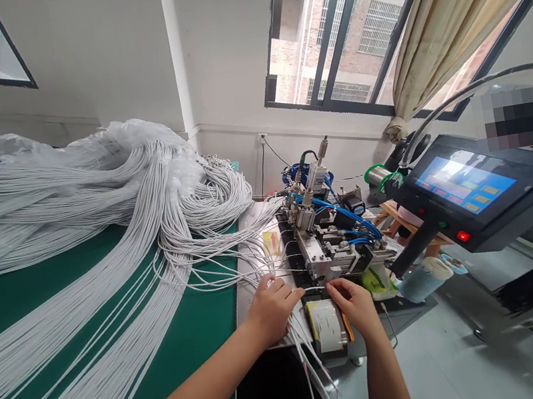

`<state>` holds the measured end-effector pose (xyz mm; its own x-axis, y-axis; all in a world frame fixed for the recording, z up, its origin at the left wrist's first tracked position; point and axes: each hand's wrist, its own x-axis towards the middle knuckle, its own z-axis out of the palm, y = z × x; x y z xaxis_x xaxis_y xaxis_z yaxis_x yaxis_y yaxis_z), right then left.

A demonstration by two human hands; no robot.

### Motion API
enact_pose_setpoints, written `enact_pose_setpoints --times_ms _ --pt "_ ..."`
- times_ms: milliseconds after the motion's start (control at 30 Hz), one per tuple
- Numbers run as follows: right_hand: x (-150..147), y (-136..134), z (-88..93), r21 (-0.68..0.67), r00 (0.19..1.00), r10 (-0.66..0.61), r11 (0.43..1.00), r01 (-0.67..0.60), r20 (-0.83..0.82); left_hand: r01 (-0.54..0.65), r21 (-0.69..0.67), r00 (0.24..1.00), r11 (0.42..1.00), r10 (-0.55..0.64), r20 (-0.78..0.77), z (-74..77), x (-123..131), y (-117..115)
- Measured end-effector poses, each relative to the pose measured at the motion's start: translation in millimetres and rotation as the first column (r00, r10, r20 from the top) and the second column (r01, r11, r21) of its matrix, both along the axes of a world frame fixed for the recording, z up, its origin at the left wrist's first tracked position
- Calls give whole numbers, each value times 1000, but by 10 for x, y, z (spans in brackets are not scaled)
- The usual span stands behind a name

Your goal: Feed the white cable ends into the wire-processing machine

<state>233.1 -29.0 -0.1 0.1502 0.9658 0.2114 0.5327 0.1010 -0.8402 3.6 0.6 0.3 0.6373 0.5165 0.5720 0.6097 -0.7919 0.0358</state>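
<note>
My left hand [274, 307] is closed around several white cables [300, 346], whose loose ends hang down past the table's front edge. One short length of white cable [315, 288] stretches from its fingertips across to my right hand [352, 302]. There, thumb and forefinger pinch that cable near its tip; the very end is hidden by the fingers. Both hands are right at the front of a small bench machine [312, 246] with metal blocks and blue air hoses. Below the stretched cable is a white roll-shaped part [328, 326] on the machine's near side.
Long bundles of white cable [121, 276] cover much of the green table [180, 355] on the left, with clear plastic bags [135, 136] behind. A touchscreen panel [466, 181] stands at right, near a solder wire spool [382, 178]. Another person is at the far right.
</note>
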Motion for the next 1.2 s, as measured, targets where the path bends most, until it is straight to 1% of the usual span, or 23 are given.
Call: enact_pose_setpoints --times_ms 100,200,300,400,500,567,700,767,833,967,1067,1200 --pt "4 53 -38 20 998 27 999 -28 48 -19 -29 1000 999 19 -17 -13 1 11" --pt "14 110 -77 10 998 68 998 -68 8 -29 -79 998 996 25 -55 8 -6 11" --pt "15 160 -112 -7 989 110 994 -111 -94 -36 -110 997 993 29 -68 25 -10 7" --pt "-3 192 -158 -53 962 111 990 -128 -249 -49 -113 997 992 43 -56 14 -6 4" --pt "-37 199 -223 -110 904 58 987 -115 -423 -54 -92 998 994 50 -42 -3 2 4" --pt "-61 193 -268 -140 860 11 985 -96 -511 -53 -87 998 995 49 -45 -3 4 4" --pt "-75 167 -330 -172 796 -37 981 -85 -605 -44 -82 998 996 41 -43 28 -5 0" --pt "-55 147 -345 -166 801 -28 982 -90 -599 -44 -62 999 997 42 -29 42 -15 -5" --pt "-23 118 -352 -146 835 -17 986 -76 -550 -66 -22 998 998 66 -4 47 -24 -10" --pt "29 25 -319 -82 915 -80 995 52 -395 -106 61 994 992 105 28 38 -31 -12" --pt "31 -74 -225 -47 939 -130 992 121 -319 -108 89 994 990 106 27 35 -29 -13" --pt "14 -204 -63 -1 959 -114 993 117 -259 -113 71 993 991 111 26 40 -31 -18"
